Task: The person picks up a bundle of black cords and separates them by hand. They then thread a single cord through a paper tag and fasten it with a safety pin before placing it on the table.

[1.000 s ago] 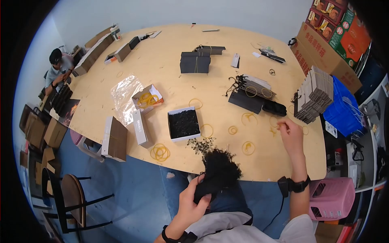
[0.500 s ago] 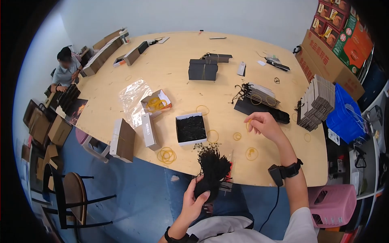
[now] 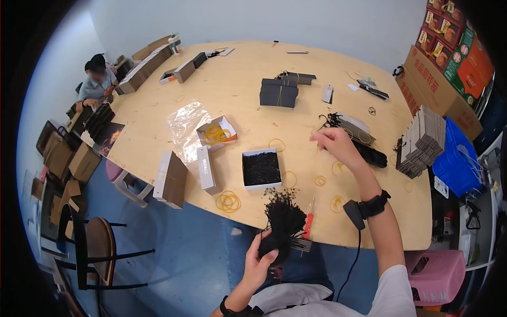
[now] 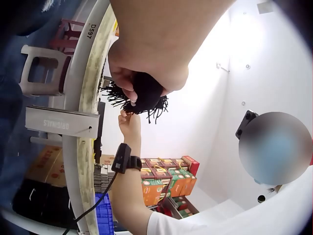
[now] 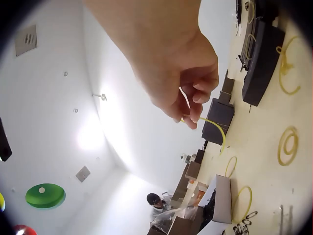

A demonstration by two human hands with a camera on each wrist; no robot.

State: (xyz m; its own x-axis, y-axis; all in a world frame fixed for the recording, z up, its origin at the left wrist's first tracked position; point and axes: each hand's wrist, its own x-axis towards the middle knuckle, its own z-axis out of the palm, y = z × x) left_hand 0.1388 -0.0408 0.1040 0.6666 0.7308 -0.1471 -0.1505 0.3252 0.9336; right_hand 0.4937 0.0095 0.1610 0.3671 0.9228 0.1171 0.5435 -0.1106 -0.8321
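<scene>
My left hand (image 3: 257, 264) grips a thick bundle of black cords (image 3: 285, 219) near the table's front edge. The loose cord ends fan out above the fist, with small metal clips (image 3: 282, 194) at their tips. In the left wrist view the fingers wrap round the bundle's smooth black lower part (image 4: 148, 92). Farther right and over the table, my right hand (image 3: 338, 145) pinches a yellow rubber band (image 5: 221, 131) between thumb and fingertips. The band dangles as a curved strand in the right wrist view. A gap separates the right hand from the bundle.
A white box (image 3: 262, 186) of black cords stands ahead of the bundle. Loose rubber bands (image 3: 228, 202) lie around it, more in a small box (image 3: 228, 127). A red-handled pointed tool (image 3: 308, 227) lies beside the bundle. Grey card stacks (image 3: 420, 142) stand right; another person sits far left.
My right hand has moved left from the table's right side, carrying the rubber band at its fingertips. My left hand keeps its grip on the cords. The head view has swung slightly left.
</scene>
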